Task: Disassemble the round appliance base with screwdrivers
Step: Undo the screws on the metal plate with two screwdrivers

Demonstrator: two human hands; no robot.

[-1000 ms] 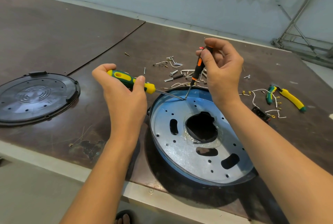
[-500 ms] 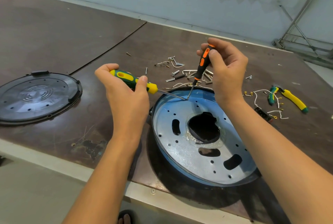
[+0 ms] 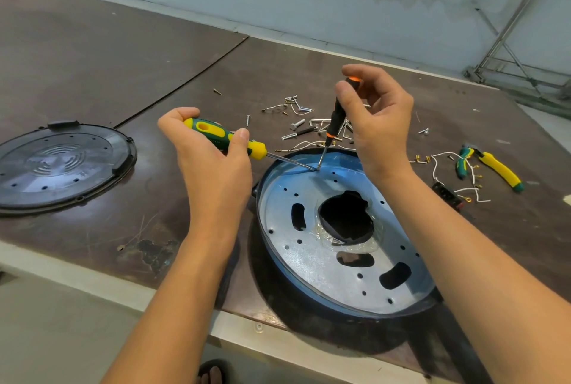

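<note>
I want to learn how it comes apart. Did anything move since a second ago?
Very little. The right hand shifted its fingers on the small orange-and-black screwdriver, so more of its handle shows now. Both tips stay at the same spot on the round base. The left hand still grips the green-and-yellow screwdriver. The black cover, screws and pliers lie unmoved.
</note>
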